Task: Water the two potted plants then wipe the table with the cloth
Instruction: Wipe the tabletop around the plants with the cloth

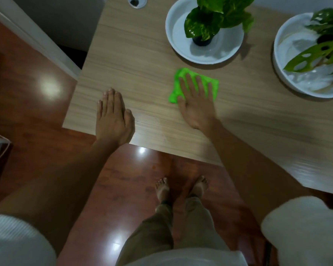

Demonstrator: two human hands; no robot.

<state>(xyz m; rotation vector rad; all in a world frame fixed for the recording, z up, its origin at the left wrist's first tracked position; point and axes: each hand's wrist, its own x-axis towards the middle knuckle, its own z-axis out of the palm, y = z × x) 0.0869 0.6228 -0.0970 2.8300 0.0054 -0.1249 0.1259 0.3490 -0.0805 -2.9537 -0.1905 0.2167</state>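
The right hand (197, 101) lies flat, fingers spread, pressing the green cloth (195, 84) onto the desk (142, 64) about midway between its near and far edges; it grips nothing, only pushes down. The left hand (112, 116) rests open, palm down, by the desk's near left corner, well apart from the cloth. Two potted plants stand in white dishes toward the far edge: one (204, 25) just beyond the cloth, the other (315, 54) (blurred, possibly wet) toward the far right.
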